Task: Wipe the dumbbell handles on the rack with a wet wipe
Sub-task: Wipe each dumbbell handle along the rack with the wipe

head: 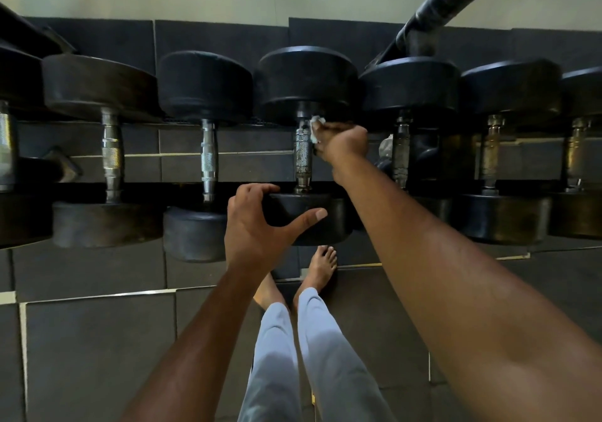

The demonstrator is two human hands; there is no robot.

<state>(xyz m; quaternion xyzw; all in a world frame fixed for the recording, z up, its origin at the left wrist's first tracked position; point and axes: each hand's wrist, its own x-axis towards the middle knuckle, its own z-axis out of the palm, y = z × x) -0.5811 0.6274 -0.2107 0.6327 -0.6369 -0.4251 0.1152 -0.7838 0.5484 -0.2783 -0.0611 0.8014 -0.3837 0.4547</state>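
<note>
Several black dumbbells with knurled metal handles lie side by side on the rack. My right hand (343,141) holds a crumpled white wet wipe (315,128) against the upper right side of the middle dumbbell's handle (303,156). My left hand (260,223) grips the near black head (309,218) of that same dumbbell, fingers over its top edge and thumb across its face. Most of the wipe is hidden inside my fist.
Neighbouring handles stand at the left (208,158) and right (401,151). A thick black bar (449,1) slants across the top right. Dark floor tiles (97,356) lie below, with my bare feet (321,268) close under the rack.
</note>
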